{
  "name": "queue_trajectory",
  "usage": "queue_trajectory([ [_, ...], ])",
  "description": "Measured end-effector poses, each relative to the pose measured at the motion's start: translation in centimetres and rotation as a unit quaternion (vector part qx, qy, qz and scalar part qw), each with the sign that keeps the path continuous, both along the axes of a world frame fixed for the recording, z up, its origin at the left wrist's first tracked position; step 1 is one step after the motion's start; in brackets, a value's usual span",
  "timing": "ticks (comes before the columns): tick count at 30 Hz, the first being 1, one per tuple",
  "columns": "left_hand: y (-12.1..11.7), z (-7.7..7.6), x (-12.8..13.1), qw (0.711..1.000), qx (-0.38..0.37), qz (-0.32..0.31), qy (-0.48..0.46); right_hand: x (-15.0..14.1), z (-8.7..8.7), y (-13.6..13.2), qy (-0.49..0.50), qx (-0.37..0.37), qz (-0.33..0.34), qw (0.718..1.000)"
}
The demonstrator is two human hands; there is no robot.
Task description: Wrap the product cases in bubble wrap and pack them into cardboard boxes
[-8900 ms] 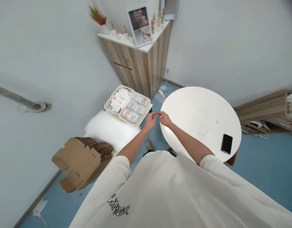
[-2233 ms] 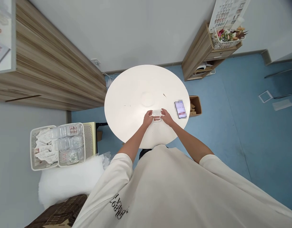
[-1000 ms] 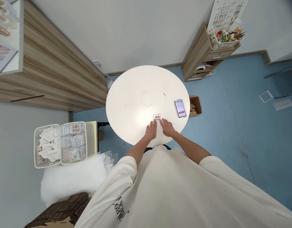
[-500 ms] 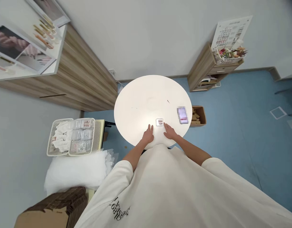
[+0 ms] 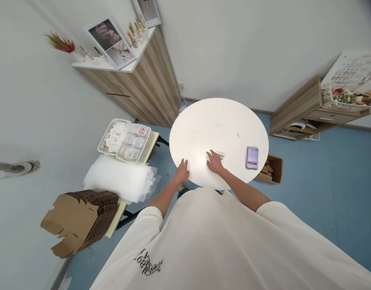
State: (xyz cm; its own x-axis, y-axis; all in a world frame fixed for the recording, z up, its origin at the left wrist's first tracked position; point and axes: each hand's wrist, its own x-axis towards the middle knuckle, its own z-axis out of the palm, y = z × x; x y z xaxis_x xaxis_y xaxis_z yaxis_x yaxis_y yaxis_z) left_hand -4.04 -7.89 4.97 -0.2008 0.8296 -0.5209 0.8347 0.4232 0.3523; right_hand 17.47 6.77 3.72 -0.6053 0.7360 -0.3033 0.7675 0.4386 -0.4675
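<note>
A small clear case with rows of reddish press-on nails [image 5: 221,155] lies on the round white table [image 5: 215,121]. My right hand [image 5: 214,162] is beside it, covering its left edge, with fingers spread; whether it touches the case I cannot tell. Near the table's left front edge, my left hand [image 5: 182,171] rests with its fingers stretched out and nothing in them. A phone with a blurred purple screen [image 5: 252,158] lies to the right of the case.
Left, a yellow side table [image 5: 112,225] bears baskets of clear packs [image 5: 133,141], white foam sheets [image 5: 115,177] and flattened cardboard boxes [image 5: 79,217]. A wooden cabinet [image 5: 155,76] stands behind. An open carton [image 5: 276,171] sits on the floor at right, below a small shelf unit [image 5: 297,112].
The view has turned left, showing more of the side table. My left hand has moved away from the case toward the table's left edge. My right hand now overlaps the case's left side.
</note>
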Motion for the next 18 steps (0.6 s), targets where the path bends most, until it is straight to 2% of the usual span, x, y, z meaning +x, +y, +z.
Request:
queue_trajectory([
  [5, -2.3, 0.2, -3.5, 0.999, 0.026, 0.024, -0.009, -3.7, 0.6, -2.1, -0.002, -0.004, 0.034, 0.999],
  [9, -5.2, -0.1, -7.2, 0.998, 0.047, 0.046, -0.01, -7.7, 0.5, -5.1, 0.001, 0.001, 0.057, 0.998],
  [13, -9.6, 0.0, -11.5, 0.997, 0.065, 0.048, 0.001, -12.9, 0.5, -9.4, 0.007, -0.013, 0.073, 0.997],
  [18, -16.1, -0.2, -17.1, 0.995, 0.087, 0.053, 0.019, -19.7, 0.1, -15.7, 0.021, -0.056, 0.087, 0.994],
])
